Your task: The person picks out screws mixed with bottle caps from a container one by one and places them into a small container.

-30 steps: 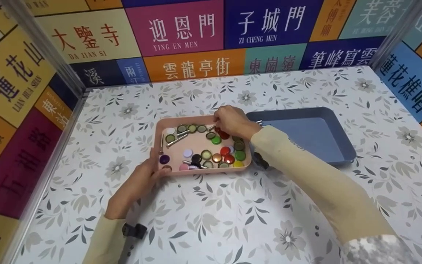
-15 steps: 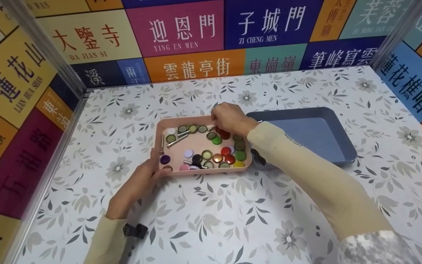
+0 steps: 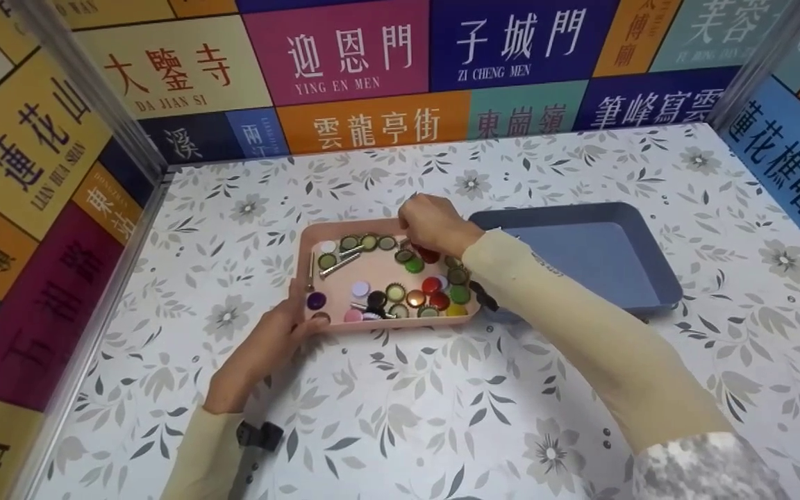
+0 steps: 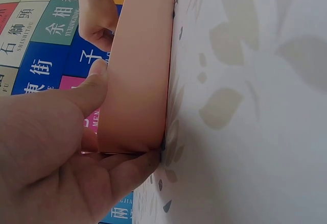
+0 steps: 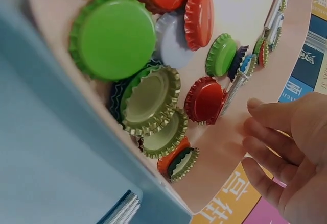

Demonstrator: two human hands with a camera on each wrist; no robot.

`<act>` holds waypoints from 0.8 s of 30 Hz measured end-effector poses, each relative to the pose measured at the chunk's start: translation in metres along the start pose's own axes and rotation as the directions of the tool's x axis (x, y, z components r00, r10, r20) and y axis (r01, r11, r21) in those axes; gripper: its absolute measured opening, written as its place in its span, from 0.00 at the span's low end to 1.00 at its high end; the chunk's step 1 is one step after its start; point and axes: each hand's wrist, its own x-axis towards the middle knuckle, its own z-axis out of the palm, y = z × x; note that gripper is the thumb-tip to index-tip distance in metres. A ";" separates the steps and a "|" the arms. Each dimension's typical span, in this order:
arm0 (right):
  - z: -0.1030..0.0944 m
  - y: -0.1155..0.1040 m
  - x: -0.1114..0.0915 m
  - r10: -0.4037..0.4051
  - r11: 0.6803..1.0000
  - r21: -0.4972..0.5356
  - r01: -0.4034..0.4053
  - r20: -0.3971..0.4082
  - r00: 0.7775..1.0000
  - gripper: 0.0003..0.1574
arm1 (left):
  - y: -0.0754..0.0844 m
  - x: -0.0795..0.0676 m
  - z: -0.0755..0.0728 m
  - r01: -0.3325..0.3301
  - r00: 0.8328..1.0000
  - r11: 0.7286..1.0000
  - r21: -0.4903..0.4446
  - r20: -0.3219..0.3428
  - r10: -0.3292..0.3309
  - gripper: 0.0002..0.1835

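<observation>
While the left hand (image 4: 46,142) grips the near-left corner of the pink tray (image 3: 372,271), thumb against the rim and fingers curled around the outside, the right hand (image 5: 296,142) hovers at the tray's far-right part, thumb and fingers loosely bent, a moderate gap between them, nothing held. Nearest item: a metal screw (image 5: 232,97) in the pink tray, lying against the edge of a red cap (image 5: 203,99), just apart from the thumb tip. Its broader end seems to point away from the hand, toward a blue cap (image 5: 249,63); exact contact there cannot be told. Handling estimate: rigid, smallish but dense for its size, not fragile. Smooth metal may slip or roll under a light touch; the thread should give the fingertips some bite. Best hold, in my judgement: a thumb-and-finger pinch across mid-shaft, where the side facing the hand is free; pinching at the broader end risks dragging neighbouring caps. The caps look light and stiff, with crimped edges liable to snag the thread, so a lift straight up seems safer than a sideways pull. Blue tray (image 3: 594,264) stands just beside, to the right; screws (image 5: 122,209) lie inside it, near the adjoining wall.
</observation>
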 end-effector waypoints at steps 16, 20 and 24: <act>0.011 -0.007 -0.001 0.063 0.984 -0.171 -0.051 0.064 0.996 0.12 | -0.001 0.000 0.001 -0.026 1.000 0.999 0.027 0.001 0.026 0.50; 0.013 -0.008 0.000 0.005 0.966 -0.260 0.008 0.052 0.999 0.13 | -0.002 -0.003 0.001 -0.028 1.000 0.999 0.033 0.014 0.027 0.50; 0.015 -0.010 0.001 0.008 0.945 -0.327 0.011 0.059 0.998 0.14 | -0.002 -0.002 0.002 -0.022 1.000 1.000 0.022 0.002 0.022 0.49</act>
